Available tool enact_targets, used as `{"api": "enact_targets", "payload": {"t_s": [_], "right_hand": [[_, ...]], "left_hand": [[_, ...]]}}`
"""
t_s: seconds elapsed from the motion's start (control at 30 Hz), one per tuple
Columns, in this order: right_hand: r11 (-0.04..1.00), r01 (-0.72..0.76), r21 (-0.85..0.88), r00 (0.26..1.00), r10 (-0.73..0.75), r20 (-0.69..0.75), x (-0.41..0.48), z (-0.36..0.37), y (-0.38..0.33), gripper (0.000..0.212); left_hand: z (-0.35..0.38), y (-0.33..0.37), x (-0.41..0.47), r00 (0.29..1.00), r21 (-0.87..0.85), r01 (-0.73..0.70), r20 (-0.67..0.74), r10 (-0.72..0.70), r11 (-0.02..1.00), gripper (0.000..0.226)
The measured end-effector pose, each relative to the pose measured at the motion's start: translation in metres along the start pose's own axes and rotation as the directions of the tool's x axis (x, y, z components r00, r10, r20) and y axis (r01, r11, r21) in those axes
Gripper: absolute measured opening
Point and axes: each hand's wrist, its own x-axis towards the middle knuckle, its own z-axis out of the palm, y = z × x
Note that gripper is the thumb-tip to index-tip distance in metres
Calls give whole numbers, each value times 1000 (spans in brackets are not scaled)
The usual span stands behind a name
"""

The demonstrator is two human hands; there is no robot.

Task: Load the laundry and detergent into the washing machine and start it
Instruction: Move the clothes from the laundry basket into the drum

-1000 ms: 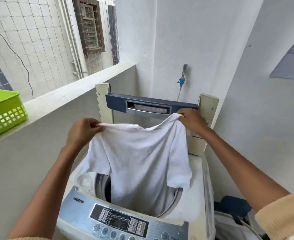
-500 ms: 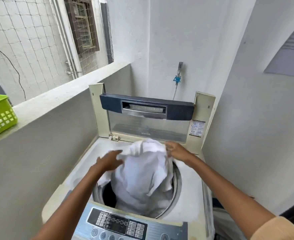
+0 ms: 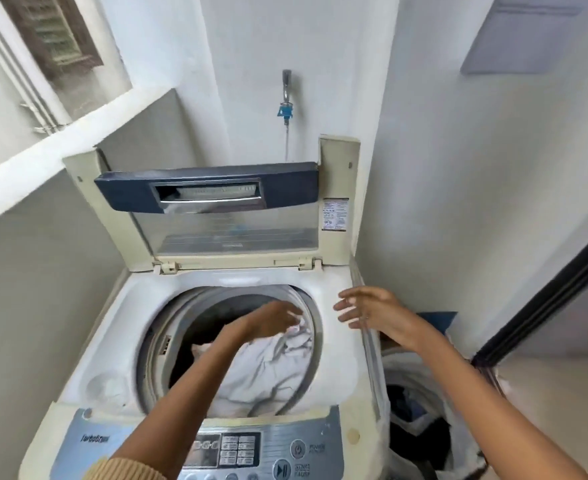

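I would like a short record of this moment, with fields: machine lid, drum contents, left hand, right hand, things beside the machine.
lid: lid raised, leaning back against the wall
drum contents: white cloth inside the drum, crumpled
left hand: left hand over the drum, fingers on or just above the cloth; grip unclear
right hand: right hand open, empty, over the right edge of the washer
beside the machine: laundry bag with dark clothes, on the right
panel: panel at the near edge, untouched

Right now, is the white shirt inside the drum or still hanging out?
Inside. The white shirt lies crumpled within the drum, nothing draped over its rim.
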Motion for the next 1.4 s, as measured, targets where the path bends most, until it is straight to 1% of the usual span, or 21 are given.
{"api": "enact_targets", "payload": {"t_s": [0.07,0.13,0.2,0.27,0.33,0.43,0.47,0.53,0.6,0.63,0.7,0.77,0.8,0.9,0.97,1.03,1.1,1.17,1.23,1.3,1.4], "right_hand": [[989,22,144,987,2,-164,-16,-40,12,17],[980,8,198,943,58,-328,-33,-85,31,18],[978,-49,205,878,140,-458,-47,-127,60,17],[964,-134,230,814,239,-529,-57,-167,98,20],[927,-219,304,754,359,-550,-62,-198,144,22],[838,-314,447,652,532,-540,-58,-231,222,24],[804,-348,482,617,583,-529,-48,-242,254,25],[738,-477,477,538,674,-506,-30,-260,322,24],[686,-579,439,494,725,-481,-16,-259,359,24],[675,-624,393,487,729,-481,-6,-262,385,23],[682,-699,216,524,693,-496,20,-266,438,24],[657,-751,-71,609,647,-458,44,-270,488,26],[624,-751,-216,647,631,-428,56,-271,508,23],[523,-669,-528,735,568,-369,92,-281,552,17],[459,-546,-701,808,508,-298,121,-286,575,31],[366,-416,-832,852,478,-216,142,-287,596,44],[259,-318,-912,840,523,-145,154,-283,621,55],[186,-324,-928,795,585,-161,153,-278,643,47],[197,-413,-889,779,582,-232,146,-277,653,36],[228,-496,-838,779,543,-314,142,-278,647,32],[362,-589,-722,776,503,-381,136,-284,619,25]], "left_hand": [[18,46,15,989,-101,-137,-69,131,985,27],[45,85,40,971,-221,-232,-109,213,947,23],[78,118,64,971,-292,-232,-16,237,928,25],[119,148,94,965,-272,-204,106,240,940,26],[167,161,130,959,-183,-131,225,171,974,31],[240,153,188,912,26,58,404,-64,998,30],[263,145,210,900,83,113,413,-137,990,30],[310,120,249,892,191,182,380,-244,965,30],[335,92,264,894,264,235,319,-315,935,28],[360,74,276,887,266,258,317,-337,929,27],[402,44,294,871,271,293,319,-373,917,28],[439,16,313,868,260,320,305,-392,911,29],[455,3,321,863,263,333,303,-405,906,31],[488,-35,341,836,247,366,336,-434,897,35],[505,-63,352,812,229,392,369,-452,891,34],[514,-86,355,801,209,407,386,-457,889,34],[519,-106,354,790,214,427,383,-478,878,35],[521,-123,351,778,229,449,375,-504,864,34],[522,-135,344,774,213,471,367,-517,856,32],[518,-139,337,782,188,478,353,-513,858,30],[505,-129,325,798,160,475,337,-500,865,31]]}}
